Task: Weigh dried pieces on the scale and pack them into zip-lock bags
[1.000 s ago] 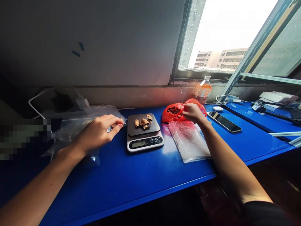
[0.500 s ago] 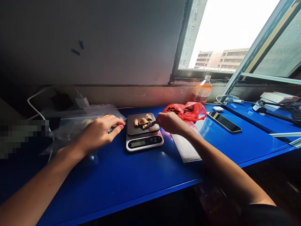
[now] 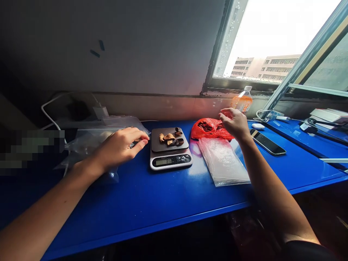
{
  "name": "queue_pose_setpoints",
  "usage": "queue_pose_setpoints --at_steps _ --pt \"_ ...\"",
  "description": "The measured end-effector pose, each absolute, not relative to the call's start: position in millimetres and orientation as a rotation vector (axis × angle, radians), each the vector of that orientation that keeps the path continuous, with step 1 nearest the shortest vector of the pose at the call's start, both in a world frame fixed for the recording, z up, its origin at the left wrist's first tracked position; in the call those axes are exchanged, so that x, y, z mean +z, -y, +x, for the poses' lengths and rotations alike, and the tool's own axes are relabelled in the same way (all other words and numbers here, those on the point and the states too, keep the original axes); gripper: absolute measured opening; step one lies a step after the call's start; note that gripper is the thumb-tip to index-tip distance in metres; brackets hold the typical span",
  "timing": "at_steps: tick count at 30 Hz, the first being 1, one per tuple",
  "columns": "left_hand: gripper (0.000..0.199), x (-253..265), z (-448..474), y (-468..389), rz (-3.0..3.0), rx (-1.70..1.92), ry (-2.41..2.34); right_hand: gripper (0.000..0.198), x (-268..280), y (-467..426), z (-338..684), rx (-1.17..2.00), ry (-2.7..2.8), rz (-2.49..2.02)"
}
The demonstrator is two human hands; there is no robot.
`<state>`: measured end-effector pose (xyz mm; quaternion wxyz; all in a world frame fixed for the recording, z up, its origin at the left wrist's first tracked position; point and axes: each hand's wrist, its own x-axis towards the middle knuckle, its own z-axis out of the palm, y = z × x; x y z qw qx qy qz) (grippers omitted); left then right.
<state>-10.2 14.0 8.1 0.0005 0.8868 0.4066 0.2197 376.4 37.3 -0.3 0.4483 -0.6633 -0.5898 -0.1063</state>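
Several dried mushroom pieces (image 3: 169,137), tan and dark, lie on the grey plate of a kitchen scale (image 3: 171,162); its display seems to read 86. Just left of the scale is my left hand (image 3: 122,146), curled, thumb and fingertips pressed close together. Something greyish shows within its curl, but I cannot make out what it is. Clear plastic bags (image 3: 87,139) lie behind and beneath it. My right hand (image 3: 235,123) is raised over the right side of a red plastic bag (image 3: 197,129), thumb and fingers apart, nothing seen in them. Dark dried pieces fill the bag's mouth.
Flat clear bags (image 3: 224,165) lie stacked on the blue table (image 3: 152,203), right of the scale. Farther right are a phone (image 3: 268,142) and a white earphone case (image 3: 258,126). An orange drink bottle (image 3: 246,99) stands by the window. A white charger (image 3: 100,111) is at the back left.
My right hand has left the scale plate and moved right and up over the red bag, its fingers parting. A dark piece now lies on the plate. My left hand stays beside the scale.
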Motion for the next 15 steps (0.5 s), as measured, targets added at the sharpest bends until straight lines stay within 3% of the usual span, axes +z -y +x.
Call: queue_pose_setpoints --at_steps 7,15 --pt "0.030 3.5 -11.1 -19.5 2.799 0.722 -1.286 0.051 -6.2 -37.8 382.4 -0.160 1.537 -1.842" --pt "0.031 5.0 -11.2 -18.6 2.800 0.694 -1.275 0.034 7.0 -28.3 374.1 -0.124 1.375 -1.768"
